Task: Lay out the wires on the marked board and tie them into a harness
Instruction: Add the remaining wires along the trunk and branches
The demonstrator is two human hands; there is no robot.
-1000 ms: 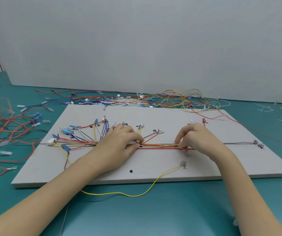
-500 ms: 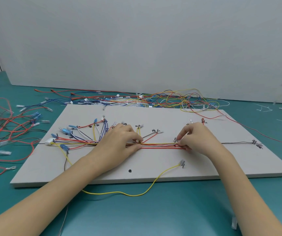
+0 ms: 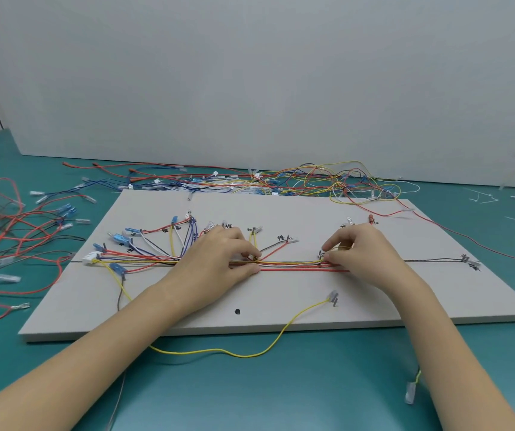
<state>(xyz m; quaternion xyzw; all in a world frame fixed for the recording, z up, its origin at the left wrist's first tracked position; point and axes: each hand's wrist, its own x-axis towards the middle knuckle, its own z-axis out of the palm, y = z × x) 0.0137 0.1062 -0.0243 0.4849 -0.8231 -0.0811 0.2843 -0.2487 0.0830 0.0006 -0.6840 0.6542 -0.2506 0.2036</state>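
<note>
A grey marked board (image 3: 281, 293) lies flat on the teal table. Across its middle runs a bundle of red, yellow and white wires (image 3: 290, 264). My left hand (image 3: 219, 259) pinches the bundle at its left part, where several branches with blue connectors (image 3: 122, 239) fan out. My right hand (image 3: 362, 253) pinches the same bundle further right, fingers curled over it. A dark wire (image 3: 433, 260) continues from there to the board's right edge. One yellow wire (image 3: 250, 354) loops off the front edge and ends at a terminal (image 3: 332, 297) on the board.
Loose red wires (image 3: 4, 231) are heaped at the left. A tangle of coloured wires (image 3: 312, 181) lies behind the board along the white wall. Cut tie scraps (image 3: 483, 199) lie at the right. A loose terminal (image 3: 410, 393) lies near my right forearm.
My right hand has shifted slightly along the bundle and its fingers have closed onto the wires. The left hand has kept its hold in the same place.
</note>
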